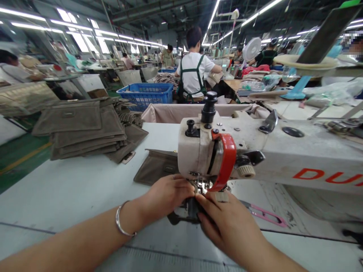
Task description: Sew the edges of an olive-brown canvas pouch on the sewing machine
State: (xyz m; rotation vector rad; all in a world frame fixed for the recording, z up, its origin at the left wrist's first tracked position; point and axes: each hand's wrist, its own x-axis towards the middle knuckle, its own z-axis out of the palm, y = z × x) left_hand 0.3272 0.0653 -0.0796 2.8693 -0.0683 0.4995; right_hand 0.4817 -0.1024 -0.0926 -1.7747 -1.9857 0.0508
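Both forearms reach in from the near edge and meet under the head of the sewing machine [215, 151]. The left hand [166, 196], a metal bangle [122, 223] on its wrist, lies knuckles up with its fingers curled and pressed down on a small dark piece [187, 213] at the needle area. The right hand [227, 223] comes in from the near right, its fingers held together and its fingertips touching the same dark piece from the right side; whether it pinches the piece or only presses it I cannot tell. The piece lies flat on the white surface [70, 189], between the two hands and just below the red guard [227, 162]. Pink-handled snips [265, 215] lie just right of the right hand. A brown fabric panel [155, 166] lies beyond the left hand, and a stack of brown panels [85, 128] sits far left.
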